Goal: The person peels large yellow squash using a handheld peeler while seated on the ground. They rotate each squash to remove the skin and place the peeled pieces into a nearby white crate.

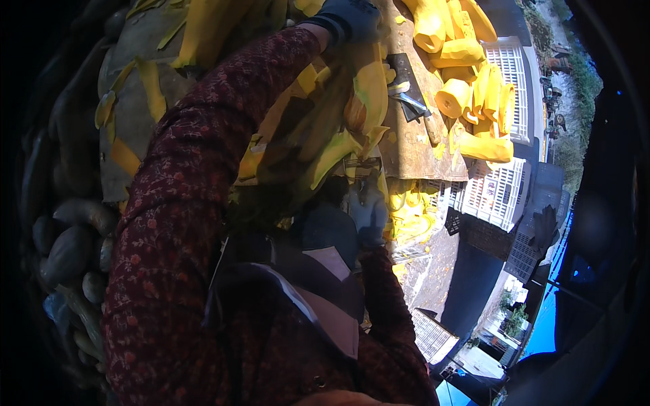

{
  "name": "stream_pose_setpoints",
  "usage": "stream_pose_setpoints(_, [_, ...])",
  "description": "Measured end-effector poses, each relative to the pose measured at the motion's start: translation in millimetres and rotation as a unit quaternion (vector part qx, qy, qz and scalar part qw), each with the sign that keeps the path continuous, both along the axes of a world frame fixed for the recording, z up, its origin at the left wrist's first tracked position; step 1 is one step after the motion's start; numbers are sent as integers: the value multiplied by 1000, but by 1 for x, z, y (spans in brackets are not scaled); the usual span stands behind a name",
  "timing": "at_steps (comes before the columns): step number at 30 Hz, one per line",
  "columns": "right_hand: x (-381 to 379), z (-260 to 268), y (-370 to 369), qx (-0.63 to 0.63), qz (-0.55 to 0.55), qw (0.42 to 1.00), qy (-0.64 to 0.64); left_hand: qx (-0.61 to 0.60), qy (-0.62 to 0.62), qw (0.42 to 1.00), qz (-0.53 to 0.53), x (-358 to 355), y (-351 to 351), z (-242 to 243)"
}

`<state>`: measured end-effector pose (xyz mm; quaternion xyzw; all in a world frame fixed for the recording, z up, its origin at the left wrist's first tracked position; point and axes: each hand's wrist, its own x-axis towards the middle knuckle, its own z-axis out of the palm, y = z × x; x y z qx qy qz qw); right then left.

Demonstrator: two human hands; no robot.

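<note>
My left hand (pixel 350 20), in a dark knit glove, reaches to the top edge above yellow squash peels (pixel 368 86); its fingers are partly hidden, and what it holds cannot be told. Nearer my body, my right hand (pixel 369 208), in a pale, dirty glove, is at the board's near edge beside hanging peels, blurred and in shade; its grip is unclear. A large yellow squash piece (pixel 208 30) lies at the upper left. On the wooden board (pixel 406 157) rest a dark flat blade (pixel 403 68), apparently a cleaver with a wooden handle (pixel 432 129), and a blue-handled tool (pixel 412 101).
Peeled orange squash pieces (pixel 453 96) are piled at the board's right. White plastic crates (pixel 495 190) stand beyond them. More peels (pixel 409 218) lie below the board's edge. Unpeeled squashes (pixel 71 254) are heaped in shadow at the left. Another crate (pixel 431 335) is at the lower right.
</note>
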<state>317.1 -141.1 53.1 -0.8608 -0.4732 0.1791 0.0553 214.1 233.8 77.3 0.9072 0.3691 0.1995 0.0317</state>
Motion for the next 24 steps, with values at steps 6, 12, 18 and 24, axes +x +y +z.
stream_pose_setpoints(6, [-25, 43, 63, 137, 79, 985, -70, -54, -4, 999, 2, 12, 14, -16])
stream_pose_setpoints(12, [-29, 28, 115, 24, 73, 987, -138, 6, 31, 999, 6, 2, -9, 2])
stream_pose_setpoints(18, [-26, 3, 58, 140, 164, 963, -164, -42, 4, 999, 7, 6, -1, -3])
stream_pose_setpoints(24, [-6, -30, -47, 159, 147, 964, -153, -7, -19, 1000, -8, -2, -4, -3])
